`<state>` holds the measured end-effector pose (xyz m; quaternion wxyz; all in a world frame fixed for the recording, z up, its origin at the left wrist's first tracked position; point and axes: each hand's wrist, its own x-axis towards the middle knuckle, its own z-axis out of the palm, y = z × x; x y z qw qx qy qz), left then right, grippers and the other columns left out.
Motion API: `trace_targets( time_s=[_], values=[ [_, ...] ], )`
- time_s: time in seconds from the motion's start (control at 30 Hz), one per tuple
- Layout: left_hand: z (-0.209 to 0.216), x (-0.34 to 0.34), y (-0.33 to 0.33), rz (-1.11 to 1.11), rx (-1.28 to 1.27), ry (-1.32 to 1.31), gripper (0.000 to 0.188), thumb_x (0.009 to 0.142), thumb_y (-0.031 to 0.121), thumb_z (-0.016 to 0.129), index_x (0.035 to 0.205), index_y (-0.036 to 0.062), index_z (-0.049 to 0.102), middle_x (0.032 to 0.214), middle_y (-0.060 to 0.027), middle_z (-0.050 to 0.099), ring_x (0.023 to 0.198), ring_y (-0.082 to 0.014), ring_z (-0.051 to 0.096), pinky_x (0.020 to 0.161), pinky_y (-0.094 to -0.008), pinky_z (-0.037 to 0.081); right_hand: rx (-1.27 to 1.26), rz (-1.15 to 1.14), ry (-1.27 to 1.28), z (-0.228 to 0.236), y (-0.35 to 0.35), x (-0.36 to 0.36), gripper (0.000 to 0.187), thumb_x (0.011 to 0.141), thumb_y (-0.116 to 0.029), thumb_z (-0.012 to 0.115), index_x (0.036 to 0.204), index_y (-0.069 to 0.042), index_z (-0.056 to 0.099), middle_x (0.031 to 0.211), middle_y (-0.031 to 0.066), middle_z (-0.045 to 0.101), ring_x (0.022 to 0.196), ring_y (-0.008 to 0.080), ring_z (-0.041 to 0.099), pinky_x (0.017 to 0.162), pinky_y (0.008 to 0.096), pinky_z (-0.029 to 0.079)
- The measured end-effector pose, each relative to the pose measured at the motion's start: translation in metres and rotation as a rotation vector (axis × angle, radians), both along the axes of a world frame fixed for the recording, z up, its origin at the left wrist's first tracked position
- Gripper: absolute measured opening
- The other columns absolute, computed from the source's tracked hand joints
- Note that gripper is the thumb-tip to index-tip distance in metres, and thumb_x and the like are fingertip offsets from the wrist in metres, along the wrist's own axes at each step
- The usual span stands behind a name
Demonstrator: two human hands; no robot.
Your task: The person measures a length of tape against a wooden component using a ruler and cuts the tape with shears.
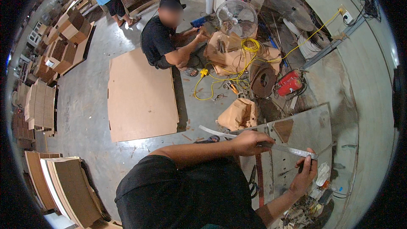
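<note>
A long, thin, silvery-grey strip (291,149) stretches between my two hands above a worn grey work surface (280,165). My left hand (251,143) has its fingers closed round the strip, and a loose tail of it curves out to the left past my forearm. At the strip's other end, my right hand (306,170) pinches it between thumb and fingers. Something small and dark shows by the right palm; its kind is hidden. A pair of dark-handled scissors (253,183) lies on the work surface close to my body. A brown triangular piece (283,130) rests toward the far side.
Ahead, a co-worker (163,34) squats beside a large cardboard sheet (142,97). Past my work surface are a crumpled paper bag (239,114), a red fire extinguisher (290,82), a yellow cord (251,46) and a fan (236,17). Clutter (303,216) lies near my right forearm.
</note>
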<state>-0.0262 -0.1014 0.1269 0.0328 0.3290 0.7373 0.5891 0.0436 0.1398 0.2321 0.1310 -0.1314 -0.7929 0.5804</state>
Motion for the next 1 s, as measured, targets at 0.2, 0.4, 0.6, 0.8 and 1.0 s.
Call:
trace_targets(
  time_s=[0.2, 0.4, 0.6, 0.8, 1.0],
  values=[
    [0.004, 0.000, -0.002, -0.038, -0.006, -0.029, 0.034, 0.088, 0.022, 0.072, 0.117, 0.0063, 0.065, 0.107, -0.0151, 0.070, 0.096, -0.0348, 0.067, 0.080, -0.0432, 0.053, 0.005, -0.013, -0.015, 0.001, -0.001, 0.002, 0.037, 0.102, -0.032, 0.052, 0.122, -0.002, 0.062, 0.074, -0.0005, 0.049, 0.070, 0.0115, 0.045, 0.065, 0.0288, 0.038],
    [-0.001, 0.001, 0.001, -0.048, 0.026, -0.038, 0.034, 0.088, 0.022, 0.072, 0.117, 0.0057, 0.065, 0.107, -0.0155, 0.069, 0.097, -0.0349, 0.067, 0.080, -0.0431, 0.053, -0.021, -0.025, -0.015, 0.003, -0.001, 0.005, 0.037, 0.104, -0.031, 0.050, 0.123, -0.002, 0.062, 0.076, -0.0002, 0.050, 0.072, 0.0115, 0.045, 0.066, 0.0290, 0.039],
    [0.007, 0.002, -0.002, -0.059, -0.006, -0.061, 0.034, 0.088, 0.022, 0.072, 0.117, 0.0052, 0.064, 0.108, -0.0155, 0.069, 0.097, -0.0342, 0.068, 0.081, -0.0422, 0.054, -0.005, -0.045, -0.005, 0.001, 0.002, 0.007, 0.037, 0.105, -0.031, 0.048, 0.123, -0.002, 0.062, 0.078, -0.0004, 0.050, 0.073, 0.0115, 0.045, 0.067, 0.0293, 0.039],
    [0.005, 0.003, 0.000, -0.084, -0.007, -0.084, 0.034, 0.090, 0.023, 0.072, 0.117, 0.0045, 0.064, 0.109, -0.0156, 0.070, 0.098, -0.0328, 0.068, 0.081, -0.0412, 0.054, -0.017, -0.011, 0.035, -0.006, 0.017, 0.011, 0.037, 0.106, -0.033, 0.046, 0.125, -0.005, 0.061, 0.077, -0.0001, 0.049, 0.072, 0.0113, 0.044, 0.066, 0.0290, 0.039],
    [-0.009, 0.003, 0.007, -0.003, 0.070, -0.096, 0.034, 0.090, 0.024, 0.071, 0.116, 0.0034, 0.065, 0.108, -0.0159, 0.070, 0.097, -0.0318, 0.068, 0.082, -0.0391, 0.054, 0.025, -0.018, 0.094, 0.008, 0.003, 0.009, 0.036, 0.106, -0.032, 0.044, 0.125, -0.006, 0.061, 0.075, -0.0004, 0.047, 0.070, 0.0111, 0.043, 0.066, 0.0287, 0.038]
  ],
)
